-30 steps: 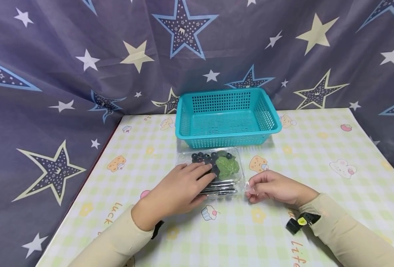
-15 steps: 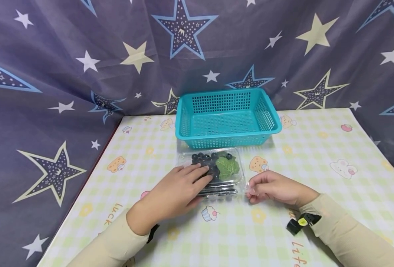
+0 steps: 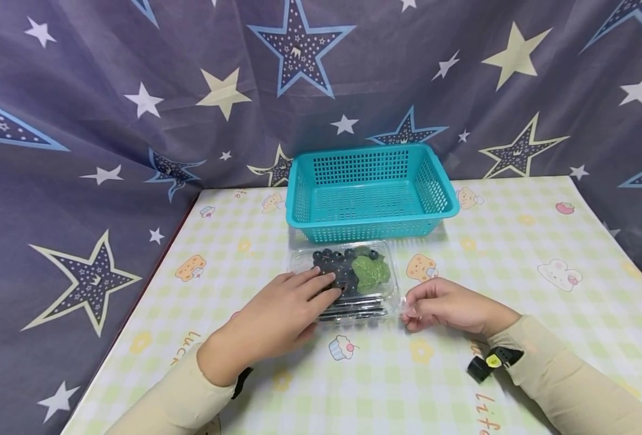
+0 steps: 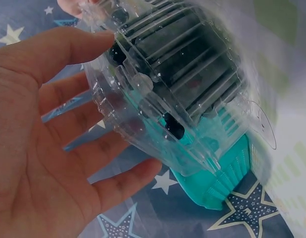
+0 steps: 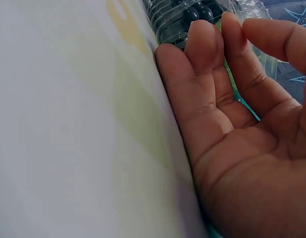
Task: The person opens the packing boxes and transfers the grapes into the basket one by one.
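Note:
A clear plastic clamshell box [image 3: 394, 296] lies in the middle of the table, holding dark round grapes [image 3: 326, 257] and a crinkled green leaf [image 3: 370, 275]. My left hand [image 3: 277, 317] rests over the box's left side, its fingers spread and fairly straight on the lid. In the left wrist view, the left thumb [image 4: 69, 52] reaches the ribbed plastic wall. At the box's right front corner, my right hand [image 3: 446, 305] pinches the plastic edge between thumb and forefinger. The right wrist view shows its other fingers curled close to the tablecloth.
A turquoise perforated basket [image 3: 372, 229] stands just behind the box, against a dark star-patterned curtain [image 3: 190, 90]. A checked cloth [image 3: 517, 241] with cartoon prints covers the table. A black camera strap [image 3: 503, 356] circles the right wrist.
My left hand has slid slightly left and back across the lid, uncovering more of the grapes. My right hand and the box have stayed in place.

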{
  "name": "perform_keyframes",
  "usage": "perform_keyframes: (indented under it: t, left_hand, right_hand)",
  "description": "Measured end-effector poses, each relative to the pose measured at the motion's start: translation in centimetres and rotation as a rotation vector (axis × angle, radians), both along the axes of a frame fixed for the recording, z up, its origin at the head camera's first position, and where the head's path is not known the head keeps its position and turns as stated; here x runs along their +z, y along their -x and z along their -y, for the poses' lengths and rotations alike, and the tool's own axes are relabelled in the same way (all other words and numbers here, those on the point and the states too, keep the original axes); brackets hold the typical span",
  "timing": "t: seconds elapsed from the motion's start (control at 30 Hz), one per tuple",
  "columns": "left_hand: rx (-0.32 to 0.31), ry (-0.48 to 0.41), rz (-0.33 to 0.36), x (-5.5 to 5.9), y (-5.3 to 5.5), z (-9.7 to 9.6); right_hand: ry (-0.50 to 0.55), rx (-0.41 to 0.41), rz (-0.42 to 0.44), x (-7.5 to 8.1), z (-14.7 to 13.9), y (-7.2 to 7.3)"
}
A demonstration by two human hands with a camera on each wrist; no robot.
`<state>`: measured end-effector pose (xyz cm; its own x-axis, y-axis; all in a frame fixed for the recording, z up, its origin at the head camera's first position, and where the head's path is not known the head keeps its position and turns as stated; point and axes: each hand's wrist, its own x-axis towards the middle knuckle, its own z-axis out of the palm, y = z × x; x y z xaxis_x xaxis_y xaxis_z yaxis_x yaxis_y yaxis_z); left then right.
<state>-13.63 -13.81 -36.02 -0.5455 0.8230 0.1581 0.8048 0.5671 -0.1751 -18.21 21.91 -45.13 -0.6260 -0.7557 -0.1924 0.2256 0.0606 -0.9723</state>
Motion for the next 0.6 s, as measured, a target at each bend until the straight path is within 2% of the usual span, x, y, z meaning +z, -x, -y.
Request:
perform_keyframes:
  t: [0.33,0.6]
  left_hand:
    - [0.023,0.045,0.027,0.29,-0.28,0.40]
    - [0.013,0.054,0.049,0.52,-0.43,0.69]
  right_hand:
    - [0.018,0.010,0.002,-0.02,-0.02,0.00]
    - [0.030,0.011,0.005,-0.03,-0.09,0.00]
